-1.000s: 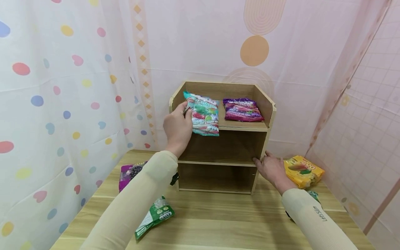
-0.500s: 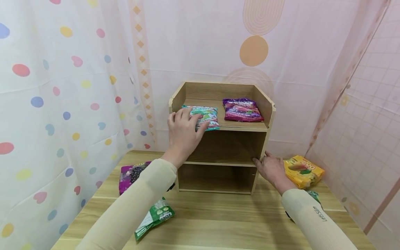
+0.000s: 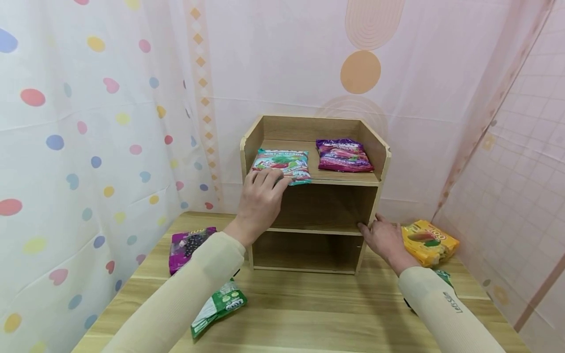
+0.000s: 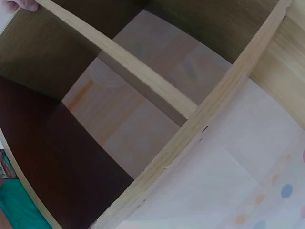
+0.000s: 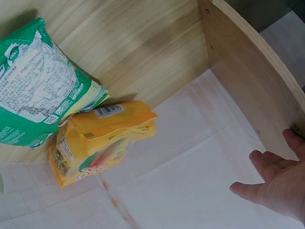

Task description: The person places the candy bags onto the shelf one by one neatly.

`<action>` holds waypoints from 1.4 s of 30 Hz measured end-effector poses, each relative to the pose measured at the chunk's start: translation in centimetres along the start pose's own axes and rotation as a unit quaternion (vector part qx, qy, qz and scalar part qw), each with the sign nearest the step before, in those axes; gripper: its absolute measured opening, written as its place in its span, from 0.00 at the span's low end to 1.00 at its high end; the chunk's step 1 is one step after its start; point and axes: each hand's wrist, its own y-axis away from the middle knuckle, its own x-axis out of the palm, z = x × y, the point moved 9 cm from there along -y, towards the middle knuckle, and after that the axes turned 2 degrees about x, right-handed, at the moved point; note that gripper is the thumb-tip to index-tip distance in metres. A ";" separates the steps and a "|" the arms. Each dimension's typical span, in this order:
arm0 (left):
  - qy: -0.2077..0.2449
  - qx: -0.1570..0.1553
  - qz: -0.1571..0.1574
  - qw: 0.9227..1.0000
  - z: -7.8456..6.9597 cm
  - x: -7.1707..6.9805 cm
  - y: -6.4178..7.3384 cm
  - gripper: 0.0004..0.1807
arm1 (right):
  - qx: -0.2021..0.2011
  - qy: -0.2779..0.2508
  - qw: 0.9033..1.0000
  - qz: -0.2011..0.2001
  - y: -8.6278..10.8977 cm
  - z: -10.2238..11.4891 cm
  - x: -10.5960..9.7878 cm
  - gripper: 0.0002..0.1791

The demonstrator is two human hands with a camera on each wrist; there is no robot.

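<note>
My left hand rests with bent fingers at the near edge of a teal mint candy bag. This bag lies face up at the left of the top board of a small wooden shelf. In the left wrist view, part of the teal bag shows at the lower left corner. A purple-red berry candy bag lies on the right of that board. My right hand touches the shelf's right side panel, thumb at its front edge. Its other fingers are spread in the right wrist view.
A yellow mango candy bag stands right of the shelf, with a green bag nearer, mostly behind the right forearm in the head view. On the table's left are a purple grape candy bag and a green-white bag. Curtains hang behind.
The teal bag went from being held tilted in my left hand to lying on the top board. My left hand let go, then lowered to its near edge. The right hand stayed put.
</note>
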 end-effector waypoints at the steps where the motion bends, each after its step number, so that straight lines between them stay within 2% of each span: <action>1: 0.000 0.001 -0.002 1.000 0.0 0.0 -0.1 0.07 | 0.000 0.000 1.000 -0.001 0.0 0.0 0.0 0.29; 4: -0.001 0.002 0.002 1.000 0.1 0.2 -0.4 0.09 | -0.001 0.000 1.000 -0.001 0.0 0.0 0.0 0.29; 6: -0.006 0.001 0.016 1.000 0.2 0.5 -0.5 0.10 | 0.000 0.000 1.000 -0.001 0.0 0.0 0.0 0.29; 8: -0.013 -0.003 0.042 0.999 0.4 1.1 -0.5 0.10 | 0.000 -0.001 1.000 0.000 -0.1 0.0 0.0 0.29; 10: -0.020 -0.010 0.080 0.997 0.6 2.0 -0.4 0.10 | 0.001 -0.003 1.000 0.002 -0.1 0.0 0.0 0.29; 12: -0.022 -0.022 0.130 0.991 0.9 2.9 -0.1 0.15 | 0.001 -0.006 1.000 0.003 -0.1 0.0 0.0 0.29; 15: -0.021 -0.046 0.214 0.976 1.3 4.3 0.6 0.27 | 0.000 -0.008 1.000 0.004 -0.1 0.0 0.0 0.29; 17: -0.015 -0.061 0.254 0.965 1.5 4.9 1.0 0.32 | -0.001 -0.007 1.000 0.002 -0.1 0.0 0.0 0.29; 18: -0.013 -0.064 0.264 0.962 1.5 5.0 1.1 0.34 | -0.001 -0.007 1.000 0.002 -0.1 0.0 0.0 0.29; 20: -0.006 -0.066 0.261 0.963 1.5 5.0 1.2 0.34 | -0.001 -0.006 1.000 0.001 -0.1 0.0 0.0 0.29; 25: 0.006 -0.041 0.181 0.983 1.0 3.9 0.9 0.28 | -0.001 -0.005 1.000 0.001 -0.1 -0.1 0.1 0.29; 28: 0.009 -0.029 0.157 0.987 0.7 3.6 0.8 0.26 | -0.001 -0.004 1.000 0.001 -0.1 -0.1 0.1 0.29; 34: 0.017 -0.042 0.177 0.983 0.6 4.0 0.7 0.27 | 0.003 -0.007 1.000 0.003 -0.1 -0.2 0.2 0.29; 42: 0.020 -0.068 0.231 0.970 0.7 5.1 0.5 0.29 | 0.003 -0.008 1.000 0.002 -0.1 -0.2 0.1 0.28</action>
